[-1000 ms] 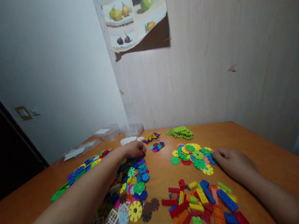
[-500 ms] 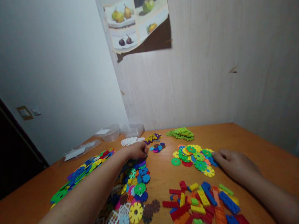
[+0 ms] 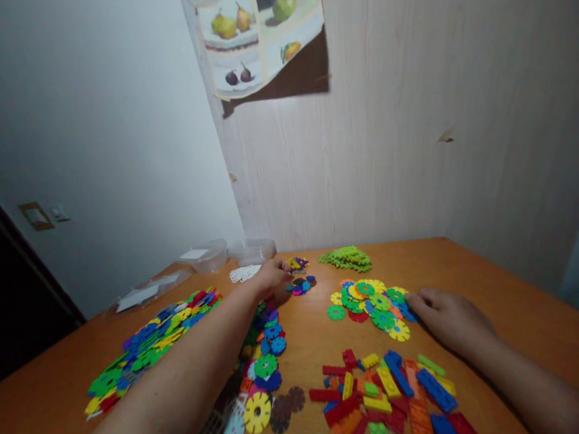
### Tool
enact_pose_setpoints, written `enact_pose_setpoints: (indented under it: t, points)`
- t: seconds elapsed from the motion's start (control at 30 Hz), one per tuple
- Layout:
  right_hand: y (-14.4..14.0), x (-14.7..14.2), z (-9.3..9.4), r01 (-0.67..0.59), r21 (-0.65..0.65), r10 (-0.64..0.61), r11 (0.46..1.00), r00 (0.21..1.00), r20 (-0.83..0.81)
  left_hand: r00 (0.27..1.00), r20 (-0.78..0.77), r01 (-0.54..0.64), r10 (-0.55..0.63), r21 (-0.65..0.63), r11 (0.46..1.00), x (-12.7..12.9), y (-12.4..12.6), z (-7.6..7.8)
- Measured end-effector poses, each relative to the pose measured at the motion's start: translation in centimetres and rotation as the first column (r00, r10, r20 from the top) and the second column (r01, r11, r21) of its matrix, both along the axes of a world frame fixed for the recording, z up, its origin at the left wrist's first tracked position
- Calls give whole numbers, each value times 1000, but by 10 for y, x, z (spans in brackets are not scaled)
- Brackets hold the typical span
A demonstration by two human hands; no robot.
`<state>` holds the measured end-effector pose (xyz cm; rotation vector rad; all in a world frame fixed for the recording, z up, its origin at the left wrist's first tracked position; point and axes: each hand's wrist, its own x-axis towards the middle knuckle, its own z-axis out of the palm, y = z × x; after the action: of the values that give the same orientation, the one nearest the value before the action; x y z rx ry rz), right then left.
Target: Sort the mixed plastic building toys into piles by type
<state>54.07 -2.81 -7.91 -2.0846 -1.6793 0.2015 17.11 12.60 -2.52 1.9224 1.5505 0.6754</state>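
Head: left hand (image 3: 275, 277) farther forward

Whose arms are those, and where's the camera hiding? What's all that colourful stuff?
There's no robot here: these are a person's two bare hands. The camera is worn on their head, looking forward and down. On the brown table lie bright building bricks, a pile of notched discs and, further back, a green pile. More flat pieces are heaped at the picture's left. The left hand is beside a little disc cluster; I can't tell whether it holds something. The right hand is at the disc pile's edge, with nothing clearly seen in it.
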Motion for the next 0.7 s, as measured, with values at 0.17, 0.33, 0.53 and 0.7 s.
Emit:
enact_pose_setpoints:
  t: [0.17,0.33,0.53,0.7]
  points:
    - [0,0,1,-17,5,17,1000,1000,0,995,-33,98,-99,-15,995,-21,-24,15]
    - [2,3,-2,-22,19,22,1000,1000,-19,974,-113,191,-197,-67,979,-40,-57,24]
    - [1,2,1,-11,12,11,1000,1000,-5,830,-448,344,-333,-59,937,-52,-85,32]
    - [-1,-1,2,-18,19,18,1000,1000,2,775,-529,355,-345,-87,931,-55,-93,31]
